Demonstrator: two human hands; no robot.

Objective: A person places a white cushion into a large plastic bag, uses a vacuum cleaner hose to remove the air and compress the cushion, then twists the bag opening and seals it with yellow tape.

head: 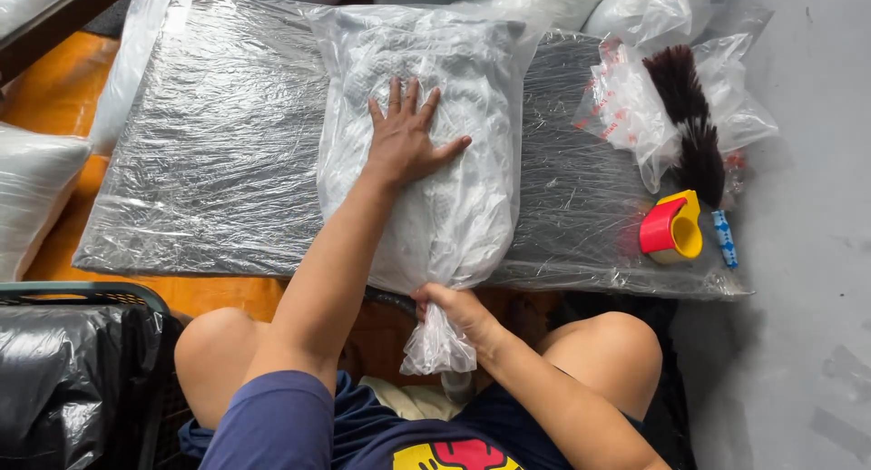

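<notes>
A white pillow in a clear plastic bag (454, 116) lies on a board wrapped in shiny plastic film (218, 152). My left hand (406, 139) presses flat on the middle of the bagged pillow, fingers spread. My right hand (456, 308) grips the gathered open end of the bag (437, 343) at the board's near edge, between my knees.
A red and yellow tape dispenser (671, 227) sits on the board's right end, beside a dark feather duster (691, 125) and crumpled plastic bags (635, 107). More bagged pillows (32, 189) lie to the left. A basket lined with black plastic (73, 361) stands at lower left. Grey floor (817, 252) lies at right.
</notes>
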